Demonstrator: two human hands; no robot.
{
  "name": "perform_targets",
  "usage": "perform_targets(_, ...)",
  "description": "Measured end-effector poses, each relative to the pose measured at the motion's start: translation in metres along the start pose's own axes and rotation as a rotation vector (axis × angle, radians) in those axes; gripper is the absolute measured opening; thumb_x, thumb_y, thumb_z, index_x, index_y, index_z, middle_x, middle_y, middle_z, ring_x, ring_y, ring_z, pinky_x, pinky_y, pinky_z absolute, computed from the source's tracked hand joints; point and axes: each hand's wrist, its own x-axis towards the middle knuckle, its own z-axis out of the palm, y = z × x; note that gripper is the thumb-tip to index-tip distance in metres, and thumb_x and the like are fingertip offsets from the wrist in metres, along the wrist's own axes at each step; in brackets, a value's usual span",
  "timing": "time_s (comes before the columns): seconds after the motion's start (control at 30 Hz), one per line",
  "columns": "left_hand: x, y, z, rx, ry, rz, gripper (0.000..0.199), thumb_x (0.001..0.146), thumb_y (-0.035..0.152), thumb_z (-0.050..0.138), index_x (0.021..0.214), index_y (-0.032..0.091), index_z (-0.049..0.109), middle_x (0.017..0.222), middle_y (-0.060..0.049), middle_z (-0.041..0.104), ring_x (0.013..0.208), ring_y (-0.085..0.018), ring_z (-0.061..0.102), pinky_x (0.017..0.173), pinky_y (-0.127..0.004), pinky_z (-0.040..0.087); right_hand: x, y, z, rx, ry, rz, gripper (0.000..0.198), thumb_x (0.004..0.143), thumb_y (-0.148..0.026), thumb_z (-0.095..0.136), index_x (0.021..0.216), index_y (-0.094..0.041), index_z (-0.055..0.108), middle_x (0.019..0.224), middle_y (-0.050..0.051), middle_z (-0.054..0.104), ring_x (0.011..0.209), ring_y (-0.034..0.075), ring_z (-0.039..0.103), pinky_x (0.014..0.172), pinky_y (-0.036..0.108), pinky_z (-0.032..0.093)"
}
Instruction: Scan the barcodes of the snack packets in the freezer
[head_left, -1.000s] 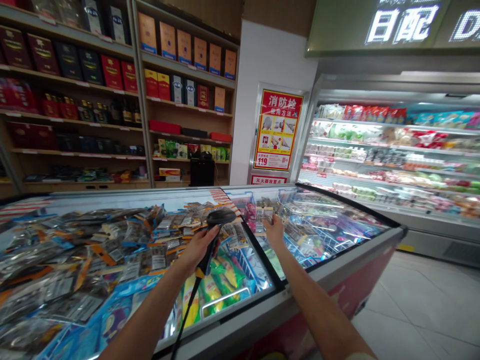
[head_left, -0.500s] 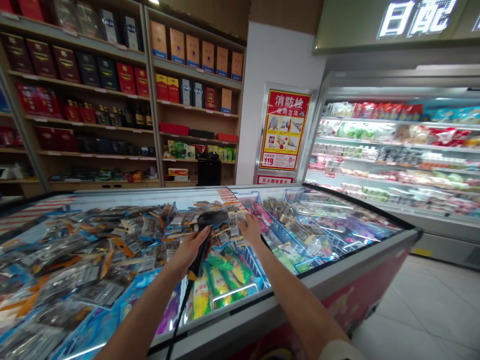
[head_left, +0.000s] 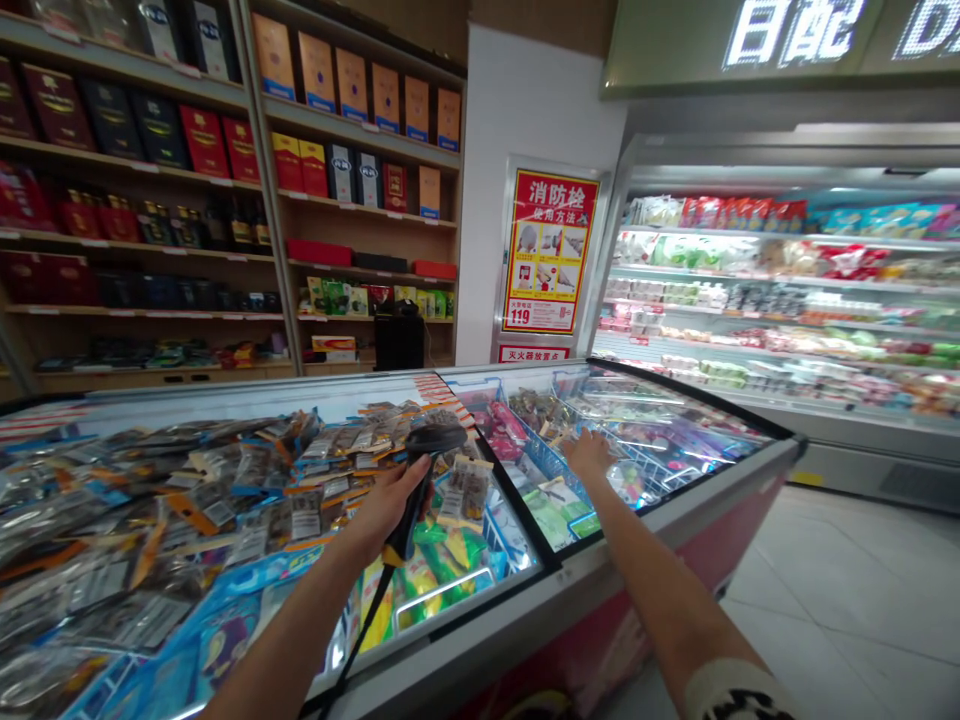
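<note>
My left hand (head_left: 405,495) is wrapped round the grip of a black barcode scanner (head_left: 433,438), whose cable trails down toward the freezer's front edge. Just right of the scanner lies a small clear snack packet (head_left: 466,492) with a pale border, apart from my hands. My right hand (head_left: 590,457) is over the right glass pane of the chest freezer (head_left: 555,572), fingers stretched forward and seemingly holding nothing. Many similar packets (head_left: 247,465) with orange and blue edges are heaped across the left part of the freezer top.
Blue wire baskets (head_left: 541,455) with frozen goods show through the glass. Yellow and green bags (head_left: 442,575) lie below the left pane. Shelves of boxed bottles (head_left: 351,85) stand behind, a lit refrigerated display (head_left: 750,310) at the right.
My right hand has let go of the snack packet and moved right, over the other pane. The packet now lies beside the scanner. The view has swung slightly right; my left hand keeps the scanner.
</note>
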Motion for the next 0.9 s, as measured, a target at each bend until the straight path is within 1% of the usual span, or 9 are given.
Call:
perform_targets(0.07,0.001,0.0,0.004,-0.009,0.001,-0.002,0.041,0.063,0.055,0.052,0.058,0.014,0.051,0.049,0.001,0.053,0.042,-0.009,0.046,0.042,-0.021,0.036,0.007,0.017,-0.003,-0.034,0.006,0.019,0.025,0.053,-0.025,0.065,0.074,-0.016,0.056,0.088,0.016,0.056,0.096,0.036,0.045,0.076,0.058,0.027)
perform_targets(0.17,0.002,-0.001,0.005,-0.015,-0.001,-0.01,0.04,0.063,0.054,0.052,0.06,0.014,0.05,0.05,0.001,0.053,0.042,-0.008,0.046,0.042,-0.02,0.035,0.011,0.025,0.003,0.026,0.009,0.006,0.024,0.044,-0.026,0.069,0.061,-0.019,0.053,0.074,0.011,0.055,0.088,0.035,0.049,0.073,0.056,0.03)
perform_targets(0.27,0.002,-0.001,0.004,-0.006,0.008,-0.015,0.041,0.062,0.056,0.052,0.06,0.015,0.05,0.049,0.001,0.053,0.041,-0.008,0.045,0.042,-0.021,0.035,0.011,0.018,0.011,0.195,0.011,-0.03,0.021,0.044,-0.025,0.067,0.057,-0.02,0.051,0.063,0.004,0.052,0.076,0.028,0.053,0.069,0.046,0.036)
perform_targets(0.37,0.002,0.0,0.002,-0.015,0.023,-0.014,0.041,0.061,0.056,0.053,0.059,0.015,0.051,0.049,0.001,0.052,0.041,-0.008,0.045,0.042,-0.021,0.035,0.009,-0.003,0.017,0.327,0.007,-0.021,0.016,0.05,-0.028,0.062,0.06,-0.02,0.052,0.055,0.001,0.05,0.066,0.023,0.053,0.064,0.038,0.038)
perform_targets(0.5,0.0,0.002,0.001,-0.03,0.034,-0.011,0.041,0.061,0.055,0.053,0.059,0.015,0.05,0.049,0.002,0.052,0.041,-0.008,0.045,0.042,-0.021,0.035,-0.005,-0.04,0.027,0.519,-0.027,0.005,0.022,0.058,-0.036,0.055,0.069,-0.017,0.051,0.059,0.002,0.055,0.062,0.019,0.054,0.06,0.032,0.04)
perform_targets(0.6,-0.004,0.004,0.001,-0.015,0.001,0.005,0.04,0.063,0.055,0.052,0.058,0.015,0.051,0.048,0.002,0.052,0.04,-0.008,0.045,0.042,-0.02,0.034,-0.02,-0.059,0.04,0.671,-0.083,0.002,0.024,0.062,-0.036,0.05,0.076,-0.016,0.05,0.065,0.003,0.058,0.064,0.018,0.055,0.06,0.029,0.043)
perform_targets(0.73,-0.008,0.004,0.001,0.023,-0.081,0.039,0.041,0.067,0.054,0.049,0.058,0.014,0.052,0.049,0.001,0.052,0.042,-0.008,0.045,0.043,-0.02,0.033,-0.035,-0.066,0.051,0.728,-0.093,0.002,0.023,0.065,-0.036,0.048,0.078,-0.017,0.049,0.067,0.002,0.059,0.065,0.017,0.056,0.06,0.029,0.044)
perform_targets(0.9,-0.007,0.0,0.001,-0.012,-0.118,0.025,0.039,0.067,0.052,0.05,0.063,0.014,0.055,0.054,0.0,0.055,0.045,-0.008,0.047,0.045,-0.02,0.035,-0.037,-0.062,0.05,0.788,-0.093,0.033,0.02,0.064,-0.034,0.049,0.076,-0.018,0.05,0.061,0.0,0.058,0.062,0.017,0.055,0.058,0.029,0.044)
